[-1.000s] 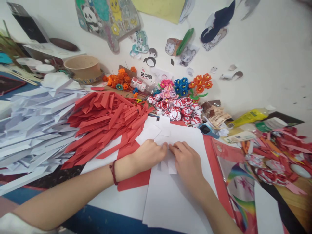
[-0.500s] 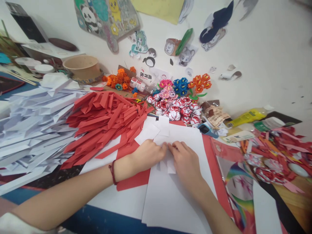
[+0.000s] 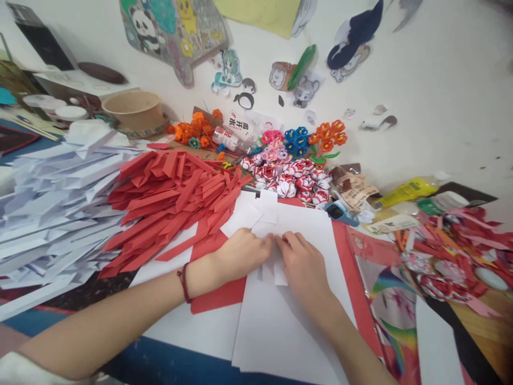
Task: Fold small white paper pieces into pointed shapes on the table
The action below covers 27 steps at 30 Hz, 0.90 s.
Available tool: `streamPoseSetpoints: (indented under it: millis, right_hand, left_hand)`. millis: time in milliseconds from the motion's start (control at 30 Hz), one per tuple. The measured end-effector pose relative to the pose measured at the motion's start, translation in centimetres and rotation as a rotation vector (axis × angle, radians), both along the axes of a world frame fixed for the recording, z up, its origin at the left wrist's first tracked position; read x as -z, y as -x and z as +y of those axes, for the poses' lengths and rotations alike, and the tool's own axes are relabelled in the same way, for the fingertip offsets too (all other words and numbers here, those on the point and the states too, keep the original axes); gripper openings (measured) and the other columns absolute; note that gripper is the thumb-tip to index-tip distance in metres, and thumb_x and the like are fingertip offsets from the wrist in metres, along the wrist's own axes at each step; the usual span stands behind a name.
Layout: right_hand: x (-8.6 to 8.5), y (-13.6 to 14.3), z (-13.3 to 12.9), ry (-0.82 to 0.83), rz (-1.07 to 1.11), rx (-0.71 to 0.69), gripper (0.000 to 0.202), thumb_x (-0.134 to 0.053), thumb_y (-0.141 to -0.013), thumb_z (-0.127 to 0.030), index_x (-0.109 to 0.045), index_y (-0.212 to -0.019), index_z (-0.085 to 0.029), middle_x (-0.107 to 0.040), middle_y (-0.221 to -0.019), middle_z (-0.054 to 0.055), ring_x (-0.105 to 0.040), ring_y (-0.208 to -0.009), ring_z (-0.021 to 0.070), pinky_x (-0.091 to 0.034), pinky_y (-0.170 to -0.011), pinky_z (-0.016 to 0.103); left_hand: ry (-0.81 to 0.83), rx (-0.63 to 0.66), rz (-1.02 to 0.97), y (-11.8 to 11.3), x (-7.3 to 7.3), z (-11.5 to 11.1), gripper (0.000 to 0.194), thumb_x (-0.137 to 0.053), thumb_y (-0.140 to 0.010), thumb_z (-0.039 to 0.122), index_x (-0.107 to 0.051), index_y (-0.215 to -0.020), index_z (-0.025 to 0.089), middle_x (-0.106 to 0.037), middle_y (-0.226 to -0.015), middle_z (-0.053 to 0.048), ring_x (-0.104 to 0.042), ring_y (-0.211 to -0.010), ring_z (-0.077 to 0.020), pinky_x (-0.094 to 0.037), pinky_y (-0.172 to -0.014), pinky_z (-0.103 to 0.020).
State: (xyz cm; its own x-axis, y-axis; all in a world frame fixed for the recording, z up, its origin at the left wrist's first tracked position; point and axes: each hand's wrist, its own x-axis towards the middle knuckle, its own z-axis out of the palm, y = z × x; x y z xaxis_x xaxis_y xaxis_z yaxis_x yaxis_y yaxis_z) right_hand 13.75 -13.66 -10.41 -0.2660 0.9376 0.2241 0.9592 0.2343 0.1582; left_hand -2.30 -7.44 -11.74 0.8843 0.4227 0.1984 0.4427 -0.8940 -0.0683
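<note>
Large white sheets [image 3: 288, 326] lie on red paper [image 3: 220, 291] in front of me. My left hand [image 3: 249, 251], with a dark red cord at its wrist, has its fingers curled closed on a small folded white paper [image 3: 280, 270]. Close against it, my right hand [image 3: 303, 259] pinches the same paper, thumb and index finger near the left fingertips. The hands partly cover this paper. More small white pieces [image 3: 242, 216] lie just beyond my fingers.
Piles of folded white strips [image 3: 56, 208] and red strips [image 3: 172, 198] spread at the left. Red-and-white paper flowers [image 3: 298, 179] sit behind the sheets. Bottles, including a yellow one [image 3: 409, 191], and a ribbon pile [image 3: 460, 251] stand right. A round tub [image 3: 134, 109] is back left.
Both hands stay at nearly the same place on the small white paper. The right fingers have shifted very slightly; nothing else has clearly moved.
</note>
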Motion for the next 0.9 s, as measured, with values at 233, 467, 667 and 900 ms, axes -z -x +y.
streamPoseSetpoints:
  millis: [233, 467, 667, 900]
  right_hand:
    - [-0.2, 0.1, 0.0, 0.03, -0.017, 0.003, 0.029, -0.046, -0.083, 0.0, -0.063, -0.102, -0.014, -0.061, -0.089, 0.007, -0.052, -0.079, 0.0194, -0.038, -0.064, 0.032]
    - [-0.3, 0.1, 0.0, 0.054, -0.017, 0.012, 0.028, -0.046, -0.083, 0.0, -0.063, -0.101, -0.014, -0.06, -0.089, 0.007, -0.052, -0.08, 0.019, -0.039, -0.064, 0.032]
    - [-0.8, 0.3, -0.1, 0.109, -0.039, 0.041, 0.029, -0.049, -0.083, -0.003, -0.063, -0.106, -0.015, -0.06, -0.089, 0.006, -0.052, -0.082, 0.0201, -0.039, -0.066, 0.033]
    - [-1.7, 0.4, -0.2, 0.201, -0.073, 0.079, 0.03, -0.049, -0.083, -0.003, -0.062, -0.107, -0.015, -0.06, -0.089, 0.006, -0.052, -0.084, 0.0207, -0.037, -0.068, 0.033]
  left_hand:
    - [0.004, -0.02, 0.047, -0.1, 0.0, -0.2, 0.031, -0.039, -0.087, 0.005, -0.048, -0.117, 0.003, -0.065, -0.067, -0.008, -0.063, -0.058, -0.0208, -0.045, -0.055, -0.031]
    - [0.03, -0.049, 0.063, -0.1, -0.3, -0.4, 0.034, -0.041, -0.087, 0.006, -0.045, -0.121, 0.004, -0.064, -0.066, -0.007, -0.063, -0.059, -0.0205, -0.044, -0.056, -0.03]
    - [0.028, -0.024, 0.063, -0.1, -0.4, -0.1, 0.033, -0.041, -0.086, 0.004, -0.046, -0.119, 0.005, -0.064, -0.064, -0.006, -0.063, -0.057, -0.0218, -0.04, -0.051, -0.03]
    - [0.013, -0.023, 0.076, -0.2, -1.0, -0.2, 0.032, -0.042, -0.084, 0.003, -0.048, -0.116, 0.005, -0.062, -0.064, -0.006, -0.062, -0.056, -0.0205, -0.037, -0.048, -0.03]
